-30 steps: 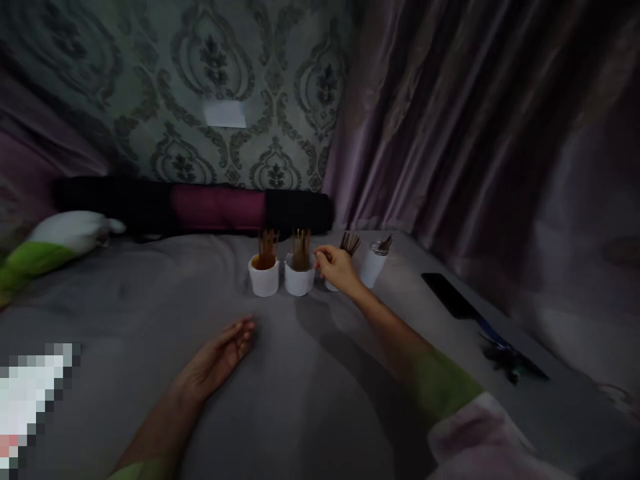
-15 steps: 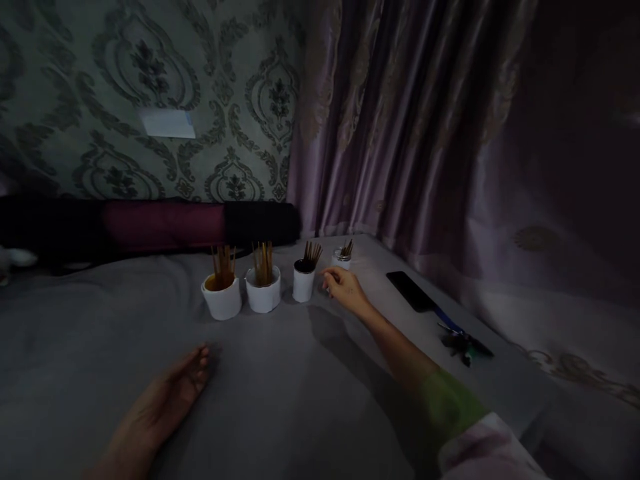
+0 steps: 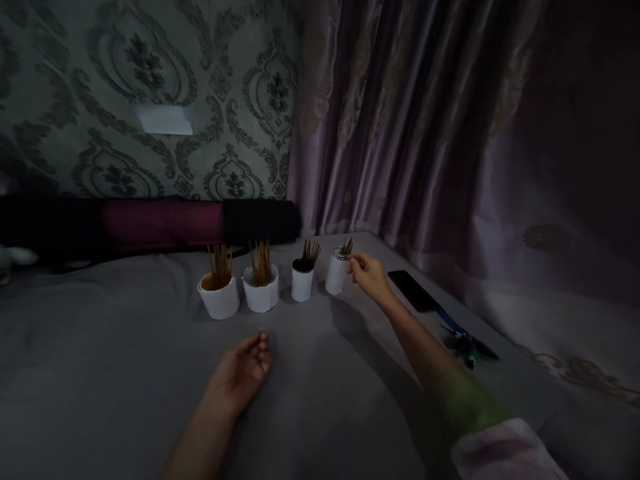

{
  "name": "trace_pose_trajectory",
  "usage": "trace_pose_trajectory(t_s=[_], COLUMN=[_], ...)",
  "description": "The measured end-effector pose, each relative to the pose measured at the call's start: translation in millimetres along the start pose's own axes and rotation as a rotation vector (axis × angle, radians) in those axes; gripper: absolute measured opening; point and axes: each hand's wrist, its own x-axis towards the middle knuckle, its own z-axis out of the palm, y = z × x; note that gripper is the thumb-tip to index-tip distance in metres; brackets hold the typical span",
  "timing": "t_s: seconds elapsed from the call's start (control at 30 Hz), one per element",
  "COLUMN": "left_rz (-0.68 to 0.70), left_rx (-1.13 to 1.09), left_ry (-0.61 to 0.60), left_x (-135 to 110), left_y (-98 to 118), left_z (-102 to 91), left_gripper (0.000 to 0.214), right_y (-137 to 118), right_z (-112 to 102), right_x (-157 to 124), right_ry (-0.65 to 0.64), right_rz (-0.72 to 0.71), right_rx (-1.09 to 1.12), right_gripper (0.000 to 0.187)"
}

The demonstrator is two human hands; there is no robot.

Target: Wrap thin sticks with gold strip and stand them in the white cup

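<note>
My right hand [image 3: 371, 275] is at the right side of a tall white container [image 3: 336, 273] with a shiny rim and a few thin brown sticks [image 3: 347, 247] inside. Its thumb and index finger are pinched together beside the rim; whether a stick is between them I cannot make out. Low over the grey cloth, my left hand [image 3: 246, 370] holds nothing, its palm turned inward and its fingers loosely curled apart. Leftward stand a smaller white cup [image 3: 301, 288] with dark sticks and two wide white containers, one [image 3: 263, 298] in the middle and one [image 3: 221, 301] at the left, each holding upright sticks.
A dark phone [image 3: 413, 291] lies to the right, with a blue strap and a bunch of keys [image 3: 466, 345] nearer me. Behind the containers runs a black and maroon roll [image 3: 163, 223]. A purple curtain [image 3: 400, 133] hangs at the right edge of the grey cloth [image 3: 125, 373].
My right hand has moved right, from in front of the tall container to its right side, uncovering it. My left hand has moved right and slightly forward toward the containers.
</note>
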Motion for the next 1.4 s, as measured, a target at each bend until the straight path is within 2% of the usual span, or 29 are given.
trace_pose_trajectory(t_s=[0.17,0.37,0.73,0.97,1.23,1.4], left_rz=[-0.096,-0.14,-0.12,-0.105,-0.118,-0.098], left_rx=[-0.009,-0.053,-0.101,-0.059,-0.029,-0.038], left_ry=[-0.057,-0.098,-0.189,-0.152,-0.128,-0.097], left_x=[12,25,37,40,41,42], left_y=[-35,-58,-53,-52,-51,-50], left_z=[18.8,21.5,21.0,19.6,21.9,25.8], left_gripper=[0.013,0.012,0.013,0.013,0.013,0.015], right_y=[-5,-8,-7,-14,-10,-7], right_z=[-7,-11,-17,-25,-27,-27], right_x=[8,17,27,40,46,60], right_ry=[0.002,-0.073,-0.29,-0.504,-0.514,-0.486], right_rz=[-0.04,-0.07,-0.112,-0.155,-0.176,-0.152], right_rx=[-0.092,-0.162,-0.243,-0.292,-0.343,-0.341], right_gripper=[0.027,0.024,0.026,0.026,0.026,0.025])
